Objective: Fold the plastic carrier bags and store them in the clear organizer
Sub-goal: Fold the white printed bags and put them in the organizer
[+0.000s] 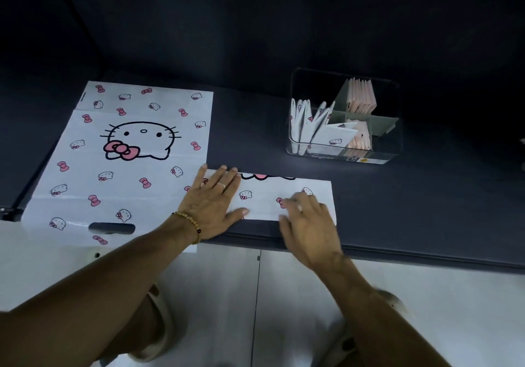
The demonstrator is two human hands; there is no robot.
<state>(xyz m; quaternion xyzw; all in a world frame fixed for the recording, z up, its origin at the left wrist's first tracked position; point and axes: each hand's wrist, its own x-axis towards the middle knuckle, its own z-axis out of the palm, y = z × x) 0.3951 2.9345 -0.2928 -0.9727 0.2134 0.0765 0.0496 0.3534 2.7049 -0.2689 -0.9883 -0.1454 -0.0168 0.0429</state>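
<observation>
The left hand [211, 204], fingers spread wide, presses flat on the left end of a folded white cartoon-cat-print plastic bag strip [270, 196] at lower centre. The right hand [308, 219], blurred, fingers loosely bent, rests on its right part. An unfolded matching plastic carrier bag [119, 162] lies flat at left on the dark counter [426, 196]. The clear divided organizer [345, 116], holding folded bags, stands at upper right.

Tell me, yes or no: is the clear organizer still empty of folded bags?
No: the clear organizer already holds folded bags standing in its compartments, white ones on the left and pink ones on the right.
</observation>
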